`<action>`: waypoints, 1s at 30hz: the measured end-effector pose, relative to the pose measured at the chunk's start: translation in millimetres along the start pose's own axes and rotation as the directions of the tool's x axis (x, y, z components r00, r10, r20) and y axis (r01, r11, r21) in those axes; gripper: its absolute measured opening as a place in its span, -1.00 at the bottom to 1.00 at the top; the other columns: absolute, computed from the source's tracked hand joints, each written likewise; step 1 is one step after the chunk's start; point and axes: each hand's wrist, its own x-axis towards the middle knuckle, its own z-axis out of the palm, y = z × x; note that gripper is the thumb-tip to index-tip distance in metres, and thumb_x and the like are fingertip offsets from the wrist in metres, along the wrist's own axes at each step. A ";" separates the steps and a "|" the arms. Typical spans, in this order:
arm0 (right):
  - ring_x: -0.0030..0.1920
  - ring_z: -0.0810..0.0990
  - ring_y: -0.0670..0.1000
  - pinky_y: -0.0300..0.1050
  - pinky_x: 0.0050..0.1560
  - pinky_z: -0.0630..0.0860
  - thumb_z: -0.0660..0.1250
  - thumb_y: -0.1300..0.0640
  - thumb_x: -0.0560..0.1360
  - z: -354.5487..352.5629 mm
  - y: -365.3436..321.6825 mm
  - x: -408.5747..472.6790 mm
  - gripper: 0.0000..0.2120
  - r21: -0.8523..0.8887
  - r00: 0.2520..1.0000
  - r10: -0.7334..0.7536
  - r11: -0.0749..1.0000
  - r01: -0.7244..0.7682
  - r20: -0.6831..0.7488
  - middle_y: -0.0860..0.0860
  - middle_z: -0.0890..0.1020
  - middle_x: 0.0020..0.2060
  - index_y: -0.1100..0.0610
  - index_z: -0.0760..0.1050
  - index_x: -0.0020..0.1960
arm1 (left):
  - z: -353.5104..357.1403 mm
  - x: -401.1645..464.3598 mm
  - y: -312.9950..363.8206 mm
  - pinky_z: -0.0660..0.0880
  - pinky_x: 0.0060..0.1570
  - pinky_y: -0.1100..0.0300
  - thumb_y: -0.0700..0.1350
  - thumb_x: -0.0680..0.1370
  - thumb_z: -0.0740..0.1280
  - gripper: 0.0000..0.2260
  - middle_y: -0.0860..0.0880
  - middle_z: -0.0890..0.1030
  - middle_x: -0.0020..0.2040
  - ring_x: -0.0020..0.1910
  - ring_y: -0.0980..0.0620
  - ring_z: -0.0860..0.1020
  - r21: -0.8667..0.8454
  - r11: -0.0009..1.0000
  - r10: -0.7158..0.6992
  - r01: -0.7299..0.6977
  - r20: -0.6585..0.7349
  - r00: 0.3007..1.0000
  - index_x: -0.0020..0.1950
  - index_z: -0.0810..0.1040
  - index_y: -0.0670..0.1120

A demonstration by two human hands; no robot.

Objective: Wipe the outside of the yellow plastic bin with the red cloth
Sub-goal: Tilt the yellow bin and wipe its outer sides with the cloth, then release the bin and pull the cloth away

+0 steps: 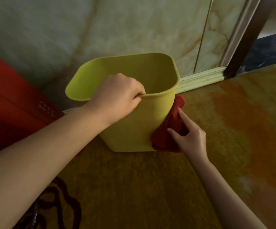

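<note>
The yellow plastic bin (138, 129) stands on the floor close to the wall, its open top tilted a little toward me and empty inside. My left hand (117, 100) grips the bin's near rim, fingers curled over the edge. The red cloth (168, 129) is bunched against the bin's right outer side, from just under the rim down to near the base. My right hand (190, 138) presses the cloth onto that side, with fingers spread over it.
A red box or container (10, 100) stands at the left, close to the bin. A marble-patterned wall with a pale skirting board (201, 80) runs behind. A dark door frame (248, 45) is at the right. Bare orange-brown floor (241, 129) extends to the right.
</note>
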 end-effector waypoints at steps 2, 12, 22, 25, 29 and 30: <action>0.21 0.53 0.08 0.04 0.20 0.49 0.48 0.09 0.33 -3.4 0.2 -13.3 -0.32 -0.054 1.000 -0.006 0.999 0.005 -0.022 0.06 0.59 0.20 -0.04 0.31 0.39 | 4.2 10.1 9.0 0.51 -0.21 0.02 -0.19 0.41 0.30 -0.84 -0.10 0.70 -0.14 -0.12 -0.16 0.61 0.018 1.000 -0.024 0.024 -0.016 1.000 -0.10 0.66 -0.05; 0.19 0.50 -0.17 -0.25 0.18 0.43 0.52 0.07 0.27 -3.7 -11.1 -66.0 -0.33 0.298 0.934 0.266 0.895 -0.331 0.240 -0.16 0.51 0.23 -0.16 0.38 0.32 | 6.4 -5.8 19.5 0.54 -0.11 0.08 -0.21 0.42 0.34 -0.83 -0.10 0.70 -0.07 -0.08 -0.05 0.63 -0.083 0.994 -0.071 0.075 0.045 0.996 -0.03 0.65 -0.09; 0.20 0.46 -0.13 -0.21 0.14 0.40 0.52 0.08 0.28 -0.9 -41.8 -96.7 -0.36 0.303 0.895 0.274 0.871 -0.387 0.353 -0.14 0.50 0.22 -0.11 0.39 0.31 | 5.5 -58.4 17.6 0.53 0.03 0.15 -0.13 0.42 0.37 -0.64 0.00 0.65 0.11 0.07 0.05 0.59 -0.159 0.981 -0.120 0.113 -0.039 0.992 0.22 0.52 -0.01; 0.20 0.46 -0.12 -0.22 0.10 0.40 0.52 0.06 0.28 0.5 -49.7 -102.6 -0.36 0.304 0.888 0.272 0.868 -0.393 0.371 -0.16 0.49 0.20 -0.12 0.39 0.30 | -1.5 -108.3 9.2 0.35 0.09 0.53 -0.15 0.40 0.39 -0.58 0.09 0.58 0.13 0.06 0.28 0.48 -0.264 0.957 -0.161 0.119 -0.144 0.976 0.26 0.48 -0.06; 0.21 0.47 -0.10 -0.19 0.13 0.39 0.52 0.05 0.27 10.1 -67.0 -108.1 -0.36 0.282 0.881 0.229 0.888 -0.363 0.414 -0.11 0.51 0.22 -0.14 0.40 0.29 | 15.4 -189.4 -1.8 0.49 0.04 0.40 -0.18 0.41 0.40 -0.64 0.02 0.64 0.10 0.04 0.24 0.57 -0.461 0.806 -0.405 0.372 0.028 0.914 0.20 0.53 -0.04; 0.21 0.47 -0.10 -0.18 0.14 0.39 0.52 0.05 0.26 13.6 -73.3 -109.2 -0.36 0.283 0.878 0.217 0.890 -0.357 0.427 -0.10 0.52 0.23 -0.15 0.40 0.29 | 20.6 -203.5 -3.2 0.49 0.05 0.37 -0.16 0.42 0.40 -0.62 0.03 0.63 0.12 0.07 0.24 0.56 -0.517 0.718 -0.467 0.466 0.140 0.873 0.22 0.50 0.00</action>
